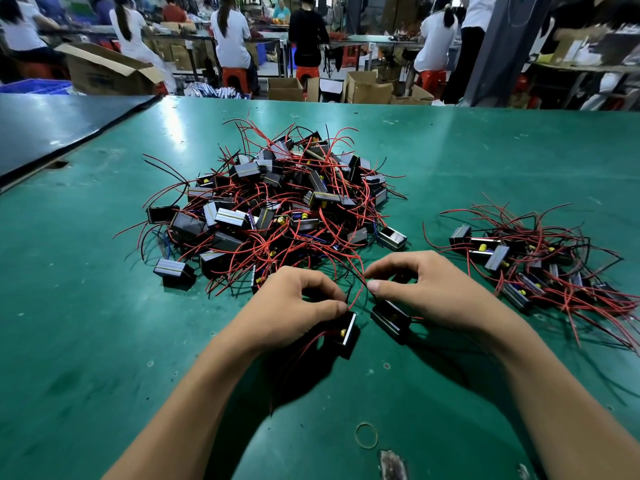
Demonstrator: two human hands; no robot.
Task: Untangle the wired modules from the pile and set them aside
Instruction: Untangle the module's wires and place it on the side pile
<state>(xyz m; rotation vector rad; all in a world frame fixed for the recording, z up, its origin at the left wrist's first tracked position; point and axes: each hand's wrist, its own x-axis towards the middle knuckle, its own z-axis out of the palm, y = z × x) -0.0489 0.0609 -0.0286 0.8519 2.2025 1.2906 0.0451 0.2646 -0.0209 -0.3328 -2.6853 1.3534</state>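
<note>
The green counter carries the big pile in the middle, loose enough for us to draw from its near edge. The sorted heap lies well apart at right, presumably so nothing tangles again. Our left hand curls its fingers and pinches a wire above one module. Our right hand likewise pinches a lead above a second module, likely to part them. A rubber band lies nearest. We can read no writing.
</note>
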